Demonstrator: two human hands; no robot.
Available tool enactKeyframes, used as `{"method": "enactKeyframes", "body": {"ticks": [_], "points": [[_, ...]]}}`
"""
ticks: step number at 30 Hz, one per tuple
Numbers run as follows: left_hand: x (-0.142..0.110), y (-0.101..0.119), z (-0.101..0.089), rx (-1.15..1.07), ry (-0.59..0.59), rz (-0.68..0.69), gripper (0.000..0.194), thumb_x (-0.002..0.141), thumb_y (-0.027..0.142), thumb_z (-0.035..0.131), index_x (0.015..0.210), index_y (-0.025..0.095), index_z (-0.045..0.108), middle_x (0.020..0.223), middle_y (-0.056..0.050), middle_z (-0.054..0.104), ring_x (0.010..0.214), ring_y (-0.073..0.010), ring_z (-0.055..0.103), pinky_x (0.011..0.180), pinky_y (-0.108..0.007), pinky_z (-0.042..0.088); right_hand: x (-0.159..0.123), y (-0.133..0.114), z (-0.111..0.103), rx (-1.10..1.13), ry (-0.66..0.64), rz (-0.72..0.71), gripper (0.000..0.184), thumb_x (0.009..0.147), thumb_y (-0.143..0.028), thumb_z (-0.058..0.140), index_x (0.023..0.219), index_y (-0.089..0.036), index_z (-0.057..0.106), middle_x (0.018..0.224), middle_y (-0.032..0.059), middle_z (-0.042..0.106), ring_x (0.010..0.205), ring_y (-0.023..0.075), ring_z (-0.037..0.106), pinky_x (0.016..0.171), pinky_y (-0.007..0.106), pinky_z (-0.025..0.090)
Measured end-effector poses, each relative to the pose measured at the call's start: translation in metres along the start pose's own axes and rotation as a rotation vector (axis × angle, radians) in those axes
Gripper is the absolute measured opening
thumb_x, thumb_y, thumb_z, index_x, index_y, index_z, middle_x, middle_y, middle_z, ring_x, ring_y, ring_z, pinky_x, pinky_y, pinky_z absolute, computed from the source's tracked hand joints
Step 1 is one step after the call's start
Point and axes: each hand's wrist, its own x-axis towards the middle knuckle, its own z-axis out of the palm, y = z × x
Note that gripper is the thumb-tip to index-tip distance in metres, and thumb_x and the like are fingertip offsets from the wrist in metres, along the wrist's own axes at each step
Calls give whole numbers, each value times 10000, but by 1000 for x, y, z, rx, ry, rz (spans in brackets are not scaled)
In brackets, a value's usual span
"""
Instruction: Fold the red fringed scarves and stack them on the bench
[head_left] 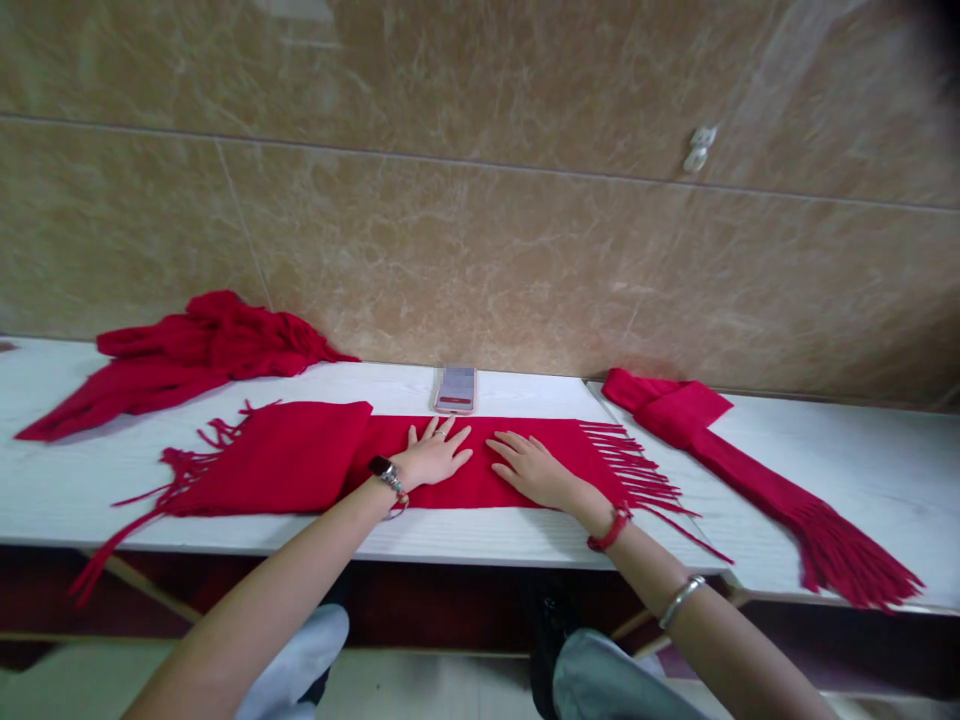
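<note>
A red fringed scarf lies spread lengthwise on the white tabletop, its left part folded over on itself. My left hand rests flat near its middle, fingers spread and palm down, just right of the folded layer. To the right, my right hand also lies flat on the cloth, its fingers stretched toward the left one. Fringes hang out at both ends of the scarf, and those on the left reach over the table's front edge. Neither hand grips anything.
A crumpled red cloth lies at the back left by the marble wall. A phone sits behind the scarf. On the right lies another folded red scarf, its fringe near the front edge of the white table.
</note>
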Motion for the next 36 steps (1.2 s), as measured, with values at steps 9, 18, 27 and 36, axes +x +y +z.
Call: {"method": "enactKeyframes", "body": {"ticks": [9, 18, 27, 36], "points": [[-21, -21, -10, -52, -55, -15, 559, 897, 532, 197, 1415, 321, 167, 1501, -21, 62, 1356, -320, 28, 986, -646, 111, -32, 32, 1, -79, -69, -50, 476, 941, -356, 246, 1386, -195, 300, 1445, 106, 291, 1322, 244, 240, 1016, 485, 284], [-26, -32, -5, -40, 44, -186, 591, 899, 538, 201, 1417, 252, 212, 1495, -102, 87, 1336, -386, 62, 1006, -603, 138, -12, 26, -9, -7, -131, 146, 541, 909, -423, 314, 1385, -167, 302, 1445, 144, 277, 1326, 276, 221, 1023, 525, 254], [-12, -40, 1, -16, 121, -240, 554, 902, 520, 216, 1387, 264, 296, 1477, -77, 200, 1331, -361, 142, 1024, -558, 167, 51, -17, 6, 59, -210, 128, 562, 916, -469, 245, 1418, -218, 210, 1484, 87, 178, 1344, 288, 148, 1023, 576, 202], [-12, -43, 0, -37, 115, -223, 560, 898, 523, 212, 1393, 270, 282, 1482, -66, 183, 1339, -349, 119, 1029, -556, 157, 18, 42, 13, -152, -183, 167, 486, 930, -342, 238, 1404, -231, 252, 1469, 112, 221, 1331, 287, 198, 968, 592, 294]]}}
